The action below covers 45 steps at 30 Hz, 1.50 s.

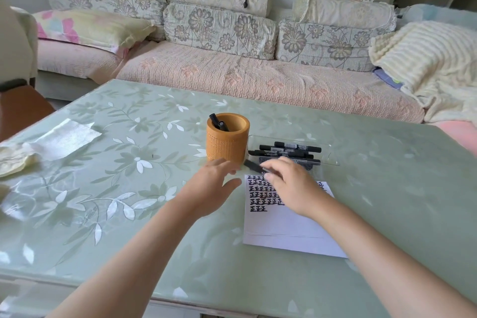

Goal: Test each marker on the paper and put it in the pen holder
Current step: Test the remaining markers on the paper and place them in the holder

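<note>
1. Your right hand (289,183) pinches a slim black marker (254,166) between thumb and curled fingers, low over the top edge of the flat white sheet of paper (281,224). The free end points left towards your other hand; I judge that sets it up for uncapping.
2. Your left hand (214,184) reaches in with fingers loosely spread, holding nothing. Its tips are just beside that free end and near the foot of the pen holder.
3. The pen holder (227,147) is an upright orange-brown cylinder with a thick rim and a finely textured wall. It stands close behind the paper, so each drop should be short. Two more markers (219,122) lean inside it.
4. A shallow clear plastic tray (327,155), touching or just beside the holder's right side, keeps the spare markers (291,148) lying side by side. Round barrels would likely roll on so smooth a top.
5. Rows of bold black strokes fill the paper's upper part; the lower half is blank, leaving room for this test.
6. The glossy pale-green floral table (387,188) looks slick, so steady the sheet. A crumpled pale cloth (62,139) lies well apart, far left.
</note>
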Motion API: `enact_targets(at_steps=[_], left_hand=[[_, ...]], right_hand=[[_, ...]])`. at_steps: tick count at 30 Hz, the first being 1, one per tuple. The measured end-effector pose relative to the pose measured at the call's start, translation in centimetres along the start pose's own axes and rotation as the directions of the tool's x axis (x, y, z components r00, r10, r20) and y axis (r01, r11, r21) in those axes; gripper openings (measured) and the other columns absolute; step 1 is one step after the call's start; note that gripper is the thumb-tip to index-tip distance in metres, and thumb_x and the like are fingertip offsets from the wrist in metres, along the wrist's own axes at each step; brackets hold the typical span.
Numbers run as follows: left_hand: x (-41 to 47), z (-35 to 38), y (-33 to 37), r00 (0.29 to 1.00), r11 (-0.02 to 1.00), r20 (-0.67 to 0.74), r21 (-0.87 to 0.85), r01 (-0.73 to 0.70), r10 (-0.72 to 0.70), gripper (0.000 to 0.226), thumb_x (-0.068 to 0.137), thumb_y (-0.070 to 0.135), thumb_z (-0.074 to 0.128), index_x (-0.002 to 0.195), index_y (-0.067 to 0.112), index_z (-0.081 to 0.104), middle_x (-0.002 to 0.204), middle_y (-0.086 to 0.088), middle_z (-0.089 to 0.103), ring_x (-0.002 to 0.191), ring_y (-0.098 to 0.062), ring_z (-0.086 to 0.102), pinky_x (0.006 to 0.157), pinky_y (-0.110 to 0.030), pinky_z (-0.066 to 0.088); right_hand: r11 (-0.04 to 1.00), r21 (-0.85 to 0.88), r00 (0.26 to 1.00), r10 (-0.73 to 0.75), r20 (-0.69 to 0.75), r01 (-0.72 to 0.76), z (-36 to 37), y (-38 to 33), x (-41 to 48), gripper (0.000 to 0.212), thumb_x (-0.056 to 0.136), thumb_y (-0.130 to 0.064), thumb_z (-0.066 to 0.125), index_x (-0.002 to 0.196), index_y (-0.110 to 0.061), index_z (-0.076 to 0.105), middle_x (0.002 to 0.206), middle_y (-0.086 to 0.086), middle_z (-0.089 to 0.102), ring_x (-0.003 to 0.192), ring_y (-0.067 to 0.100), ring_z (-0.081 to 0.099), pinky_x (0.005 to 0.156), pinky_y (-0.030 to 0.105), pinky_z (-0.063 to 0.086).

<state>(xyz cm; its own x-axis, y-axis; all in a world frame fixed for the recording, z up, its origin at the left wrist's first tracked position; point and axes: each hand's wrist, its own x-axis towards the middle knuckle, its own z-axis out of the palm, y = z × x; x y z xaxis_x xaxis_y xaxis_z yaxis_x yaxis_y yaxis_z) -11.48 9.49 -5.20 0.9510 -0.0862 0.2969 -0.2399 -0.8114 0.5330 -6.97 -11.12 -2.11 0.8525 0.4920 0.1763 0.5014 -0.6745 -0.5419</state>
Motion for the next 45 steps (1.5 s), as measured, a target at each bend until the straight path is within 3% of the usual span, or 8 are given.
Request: enact_targets(at_steps=[10, 17, 20, 26, 34, 37, 42, 45], left_hand=[[-0.8, 2.4, -0.4, 0.985, 0.974, 0.173, 0.225, -0.014, -0.026, 0.04, 0.1, 0.045, 0.037, 0.139, 0.042, 0.043, 0.142, 0.003, 0.036, 0.136, -0.02, 0.022, 0.107, -0.04, 0.027], [-0.5, 2.4, -0.6, 0.983, 0.97, 0.181, 0.242, -0.011, -0.034, 0.036, 0.1, 0.041, 0.038, 0.135, 0.041, 0.048, 0.144, 0.004, 0.035, 0.135, -0.019, 0.023, 0.107, -0.039, 0.026], [-0.5, 2.5, -0.4, 0.985, 0.967, 0.171, 0.255, -0.01, -0.035, 0.036, 0.1, 0.043, 0.038, 0.134, 0.039, 0.047, 0.143, 0.003, 0.036, 0.135, -0.019, 0.024, 0.107, -0.038, 0.027], [-0.4, 2.8, -0.3, 0.988, 0.966, 0.147, 0.259, 0.01, -0.049, 0.035, 0.099, 0.045, 0.039, 0.132, 0.036, 0.048, 0.14, 0.004, 0.038, 0.132, -0.019, 0.027, 0.105, -0.036, 0.027], [0.1, 2.9, 0.3, 0.989, 0.96, 0.123, 0.278, 0.039, -0.076, 0.034, 0.098, 0.046, 0.039, 0.128, 0.035, 0.051, 0.135, 0.005, 0.041, 0.128, -0.019, 0.03, 0.103, -0.037, 0.029], [0.1, 3.1, 0.3, 0.991, 0.958, 0.116, 0.285, 0.033, -0.069, 0.035, 0.098, 0.047, 0.039, 0.128, 0.035, 0.051, 0.133, 0.005, 0.042, 0.127, -0.019, 0.031, 0.101, -0.037, 0.03], [0.1, 3.1, 0.2, 0.99, 0.954, 0.125, 0.298, 0.027, -0.068, 0.036, 0.098, 0.048, 0.039, 0.129, 0.034, 0.049, 0.135, 0.005, 0.04, 0.127, -0.019, 0.031, 0.102, -0.037, 0.031], [0.1, 3.1, 0.2, 0.99, 0.953, 0.127, 0.302, 0.021, -0.062, 0.036, 0.098, 0.048, 0.039, 0.13, 0.035, 0.049, 0.136, 0.005, 0.04, 0.128, -0.019, 0.031, 0.102, -0.037, 0.031]], right_hand=[[0.992, 0.089, 0.907, -0.045, -0.418, 0.091, -3.6, -5.7, 8.8, 0.003, 0.091, -0.021, 0.064, 0.091, -0.019, 0.066, 0.074, -0.014, 0.061, 0.07, 0.004, 0.057, 0.066, 0.018, 0.043], [0.999, 0.036, 0.961, 0.006, -0.278, 0.004, -0.8, -6.6, 12.1, 0.014, 0.088, -0.025, 0.066, 0.1, -0.018, 0.07, 0.096, -0.002, 0.072, 0.092, 0.017, 0.065, 0.087, 0.033, 0.053], [0.977, -0.202, 0.989, 0.041, -0.141, -0.07, 0.1, -5.7, 12.7, 0.024, 0.091, -0.036, 0.06, 0.11, -0.024, 0.068, 0.121, 0.003, 0.061, 0.118, 0.026, 0.05, 0.1, 0.041, 0.041], [0.982, -0.187, 1.0, 0.017, 0.027, -0.012, -1.2, -4.0, 12.6, 0.026, 0.093, -0.044, 0.058, 0.111, -0.029, 0.069, 0.126, 0.001, 0.053, 0.128, 0.025, 0.034, 0.103, 0.038, 0.027], [0.972, -0.155, 0.982, -0.186, -0.041, 0.177, -1.0, -4.4, 11.8, 0.047, 0.079, -0.034, 0.054, 0.126, -0.036, 0.054, 0.115, -0.006, 0.056, 0.115, 0.019, 0.046, 0.098, 0.04, 0.036], [0.947, -0.167, 0.951, -0.294, -0.099, 0.276, 0.0, -5.1, 11.5, 0.028, 0.085, -0.041, 0.059, 0.113, -0.035, 0.063, 0.106, -0.011, 0.065, 0.104, 0.016, 0.056, 0.096, 0.039, 0.035], [0.968, -0.221, 0.929, -0.189, -0.318, 0.121, 0.5, -5.1, 12.4, 0.025, 0.093, -0.038, 0.058, 0.116, -0.028, 0.064, 0.105, -0.006, 0.071, 0.104, 0.018, 0.059, 0.094, 0.035, 0.031], [0.946, -0.325, 0.969, -0.092, -0.23, 0.012, 0.8, -5.1, 12.9, 0.029, 0.095, -0.044, 0.052, 0.116, -0.029, 0.066, 0.112, -0.004, 0.069, 0.112, 0.024, 0.052, 0.093, 0.038, 0.031]])
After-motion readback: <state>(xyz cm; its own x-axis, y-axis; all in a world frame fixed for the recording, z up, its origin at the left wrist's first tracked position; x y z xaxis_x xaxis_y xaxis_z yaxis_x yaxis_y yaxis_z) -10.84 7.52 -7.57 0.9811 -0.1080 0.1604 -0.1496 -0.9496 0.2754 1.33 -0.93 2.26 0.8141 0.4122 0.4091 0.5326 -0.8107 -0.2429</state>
